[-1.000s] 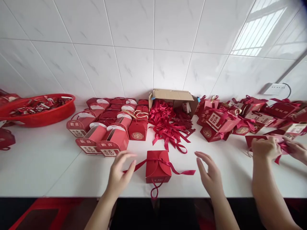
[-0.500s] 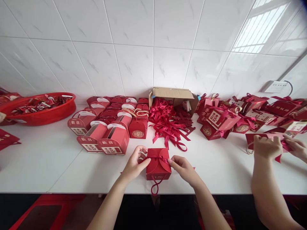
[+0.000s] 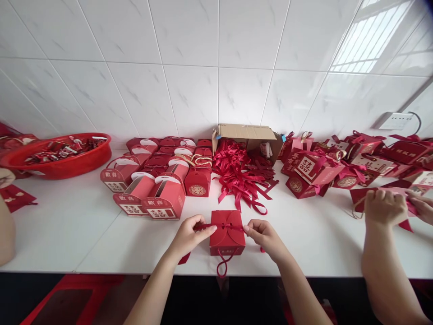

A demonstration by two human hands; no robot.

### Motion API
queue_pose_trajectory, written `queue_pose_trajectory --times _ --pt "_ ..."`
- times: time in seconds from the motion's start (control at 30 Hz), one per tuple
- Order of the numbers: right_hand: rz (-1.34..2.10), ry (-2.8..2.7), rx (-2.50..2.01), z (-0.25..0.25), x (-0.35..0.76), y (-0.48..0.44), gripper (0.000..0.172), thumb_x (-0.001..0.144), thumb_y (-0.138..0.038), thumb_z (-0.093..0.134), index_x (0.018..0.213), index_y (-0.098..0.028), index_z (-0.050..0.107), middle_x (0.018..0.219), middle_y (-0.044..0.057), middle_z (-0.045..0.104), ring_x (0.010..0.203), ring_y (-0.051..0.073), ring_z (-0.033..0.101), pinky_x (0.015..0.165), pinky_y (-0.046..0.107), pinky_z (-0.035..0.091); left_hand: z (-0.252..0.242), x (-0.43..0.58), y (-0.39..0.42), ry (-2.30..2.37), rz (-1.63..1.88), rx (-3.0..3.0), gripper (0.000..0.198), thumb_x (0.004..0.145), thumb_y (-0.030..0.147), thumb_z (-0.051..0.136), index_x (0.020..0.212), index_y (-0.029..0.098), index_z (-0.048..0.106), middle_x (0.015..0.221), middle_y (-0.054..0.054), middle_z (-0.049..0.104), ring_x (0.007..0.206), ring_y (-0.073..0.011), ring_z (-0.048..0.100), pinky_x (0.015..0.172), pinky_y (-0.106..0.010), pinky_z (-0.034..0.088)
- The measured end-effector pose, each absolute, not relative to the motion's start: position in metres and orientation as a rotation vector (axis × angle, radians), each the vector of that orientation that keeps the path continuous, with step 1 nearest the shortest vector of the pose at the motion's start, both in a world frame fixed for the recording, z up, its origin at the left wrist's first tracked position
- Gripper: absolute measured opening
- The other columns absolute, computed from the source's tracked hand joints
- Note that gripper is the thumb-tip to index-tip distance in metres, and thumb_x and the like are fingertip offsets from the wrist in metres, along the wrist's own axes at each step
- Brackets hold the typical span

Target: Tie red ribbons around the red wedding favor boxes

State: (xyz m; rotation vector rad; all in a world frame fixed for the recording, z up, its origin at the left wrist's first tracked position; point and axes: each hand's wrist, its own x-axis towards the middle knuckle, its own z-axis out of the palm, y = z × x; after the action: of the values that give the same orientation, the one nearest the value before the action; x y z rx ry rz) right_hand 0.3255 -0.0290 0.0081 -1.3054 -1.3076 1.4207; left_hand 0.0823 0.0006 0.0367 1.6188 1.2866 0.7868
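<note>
A small red gift box (image 3: 227, 243) stands in front of me near the table's front edge, its curved top flaps folded shut. Across its top runs a red ribbon (image 3: 233, 227), passing through holes in the flaps. My left hand (image 3: 193, 234) pinches the ribbon on the left side of the box. On the right side, my right hand (image 3: 262, 235) pinches the ribbon between thumb and fingers. The ribbon looks stretched between both hands, and its tails hang below them. A dark red cord loop (image 3: 222, 267) dangles over the box's front face.
Red boxes (image 3: 162, 198) stand in rows at the left behind my hands. A cardboard carton (image 3: 246, 131) spills loose ribbons (image 3: 241, 180). Ribboned boxes (image 3: 314, 169) pile up at right, where another person's hands (image 3: 385, 207) work. A red basin (image 3: 64, 167) holds wrapped sweets.
My hands have drawn slightly apart, and the ribbon lies straighter across the box. At the far left another person's arm has come further into view.
</note>
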Motion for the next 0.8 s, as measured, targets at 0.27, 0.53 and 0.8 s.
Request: queue_pose_trajectory --times 0.27,0.53,0.8 --pt "1.373 -1.358 -1.292 0.011 0.331 -0.029 0.048 0.077 -0.062 0.063 0.062 -0.02 0.045 0.054 -0.008 0.026 0.051 0.008 0.019 0.045 0.024 0.016 0.03 0.08 0.001 1.406 0.824 1.705 0.04 0.072 0.049 0.067 0.066 0.021 0.039 0.067 0.005 0.037 0.064 -0.0131 0.038 0.061 -0.025 0.034" --pt "1.358 -1.361 -1.313 0.015 0.334 -0.028 0.048 0.076 -0.062 0.064 0.062 -0.02 0.047 0.054 -0.008 0.027 0.05 0.007 0.021 0.045 0.023 0.018 0.032 0.083 0.001 1.4 0.85 1.693 0.04 0.07 0.049 0.07 0.065 0.021 0.042 0.065 0.005 0.039 0.062 -0.013 0.04 0.058 -0.024 0.035" --pt "1.428 -1.336 -1.271 0.019 0.337 -0.03 0.047 0.078 -0.06 0.064 0.062 -0.019 0.048 0.052 -0.007 0.033 0.048 0.007 0.025 0.046 0.023 0.021 0.032 0.082 0.001 1.32 0.807 1.743 0.036 0.077 0.046 0.065 0.068 0.021 0.041 0.067 0.005 0.039 0.062 -0.0125 0.041 0.06 -0.024 0.036"
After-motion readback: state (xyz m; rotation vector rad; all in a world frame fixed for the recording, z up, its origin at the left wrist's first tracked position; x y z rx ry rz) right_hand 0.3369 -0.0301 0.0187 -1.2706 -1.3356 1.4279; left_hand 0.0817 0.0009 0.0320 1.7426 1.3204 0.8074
